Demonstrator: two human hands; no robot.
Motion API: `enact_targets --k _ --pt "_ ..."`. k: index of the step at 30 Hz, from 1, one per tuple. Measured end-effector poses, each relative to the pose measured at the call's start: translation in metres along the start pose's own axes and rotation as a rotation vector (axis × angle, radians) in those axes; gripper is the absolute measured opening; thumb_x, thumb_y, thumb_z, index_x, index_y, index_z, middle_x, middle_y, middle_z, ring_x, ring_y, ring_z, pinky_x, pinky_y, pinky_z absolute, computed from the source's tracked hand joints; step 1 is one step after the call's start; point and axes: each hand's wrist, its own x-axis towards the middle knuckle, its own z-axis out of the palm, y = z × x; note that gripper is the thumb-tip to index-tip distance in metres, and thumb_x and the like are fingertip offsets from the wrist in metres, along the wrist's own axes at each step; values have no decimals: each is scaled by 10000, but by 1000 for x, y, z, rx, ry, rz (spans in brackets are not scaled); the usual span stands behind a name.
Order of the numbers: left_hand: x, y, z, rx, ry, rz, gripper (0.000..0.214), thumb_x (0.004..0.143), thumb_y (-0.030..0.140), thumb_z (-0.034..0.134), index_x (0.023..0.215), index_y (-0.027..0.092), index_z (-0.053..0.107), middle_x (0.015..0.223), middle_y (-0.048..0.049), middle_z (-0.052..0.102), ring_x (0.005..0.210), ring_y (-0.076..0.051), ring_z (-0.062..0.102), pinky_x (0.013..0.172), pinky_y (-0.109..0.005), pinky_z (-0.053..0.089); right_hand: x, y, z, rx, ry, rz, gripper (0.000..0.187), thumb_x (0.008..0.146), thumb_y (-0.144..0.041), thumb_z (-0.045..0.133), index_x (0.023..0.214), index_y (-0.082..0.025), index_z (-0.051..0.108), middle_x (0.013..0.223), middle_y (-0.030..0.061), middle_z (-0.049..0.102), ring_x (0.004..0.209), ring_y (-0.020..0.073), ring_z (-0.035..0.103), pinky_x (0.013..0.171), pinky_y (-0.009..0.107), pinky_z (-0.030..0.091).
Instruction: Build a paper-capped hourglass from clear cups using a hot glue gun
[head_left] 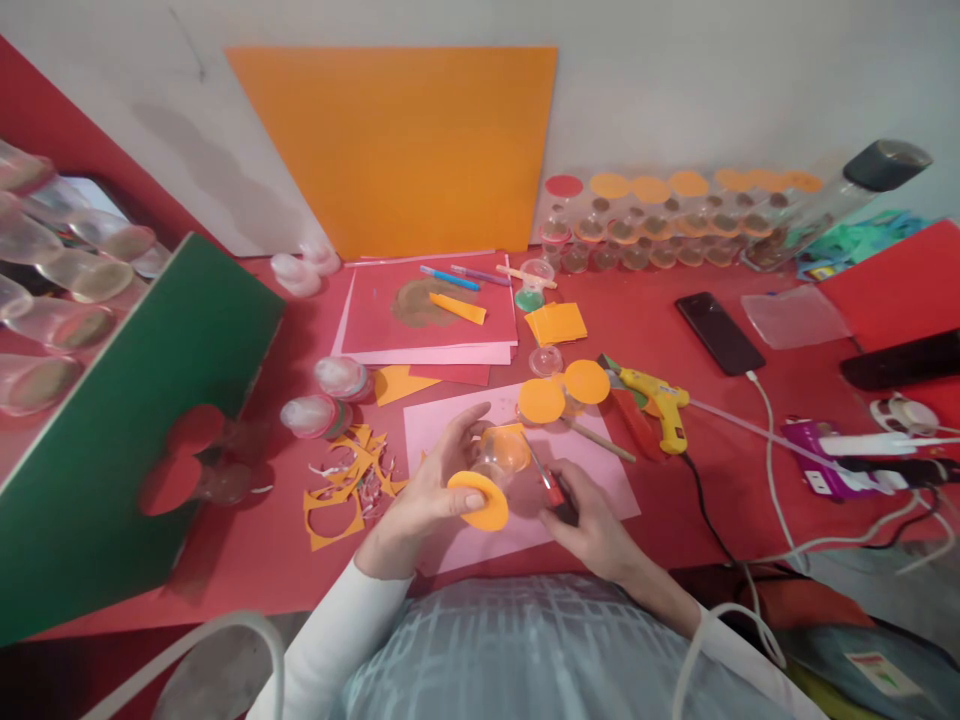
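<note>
My left hand (420, 500) is closed round a clear plastic piece (492, 474) that looks like bottle tops or cups joined together. Its thumb presses on an orange paper disc (487, 508) at the near end. More orange paper (510, 441) covers the far end. In my right hand (596, 525) is a pair of scissors (553, 490) with red and black handles, the blades pointing at that far paper. Whether they touch it I cannot tell. Both hands are above a pink sheet (600, 490). Two orange discs top another clear piece, including the disc (541, 400) beyond my hands.
Orange offcuts (334, 515) lie left of the pink sheet. To the right is a yellow glue gun (660, 395) with a cord. A phone (720, 333), a purple power strip (817, 470) and disc-topped clear pieces (649, 225) stand further off. A green board (112, 440) leans at left.
</note>
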Motion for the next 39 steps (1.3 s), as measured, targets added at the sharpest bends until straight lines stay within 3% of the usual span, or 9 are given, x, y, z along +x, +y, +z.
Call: enact_targets --k 6,14,20,24,31,39 --pt "0 -2 -2 -13 -14 6 913 626 463 877 1437 315 484 1232 -76 543 1129 -293 534 901 -370 443 0 -1 -1 4 -18 17 225 738 -212 580 951 -245 514 719 -33 559 649 170 544 624 275 466" --pt "3 -14 -11 9 -134 -2 986 621 444 882 1482 324 415 1258 -92 508 1123 -303 556 874 -381 462 -2 -1 -2 19 -77 37 273 747 -244 573 1015 -234 522 759 -27 525 694 178 522 657 294 463" --pt "4 -17 -13 4 -140 18 1000 631 498 866 1492 310 393 1284 -112 541 1172 -333 549 915 -419 447 -2 2 0 0 -42 2 244 748 -229 569 986 -233 515 738 -35 532 667 165 523 639 278 462" --pt "2 -16 -10 -4 -75 13 973 654 550 833 1489 293 404 1256 -109 588 1150 -324 564 948 -439 428 -1 1 1 -6 -11 -16 258 752 -230 572 1006 -230 523 751 -25 565 677 170 550 651 281 481" --pt "-1 -2 0 -56 -34 11 882 660 472 844 1439 285 474 1279 -103 564 1238 -346 529 976 -425 436 -1 2 1 -24 -9 -11 239 759 -243 574 993 -232 526 729 -29 561 660 170 548 630 276 481" --pt "3 -10 -13 69 -143 4 969 650 475 856 1485 306 396 1279 -96 536 1154 -316 559 935 -415 447 -2 3 1 -7 -53 8 239 765 -264 575 996 -222 533 759 -18 555 687 177 542 648 296 469"
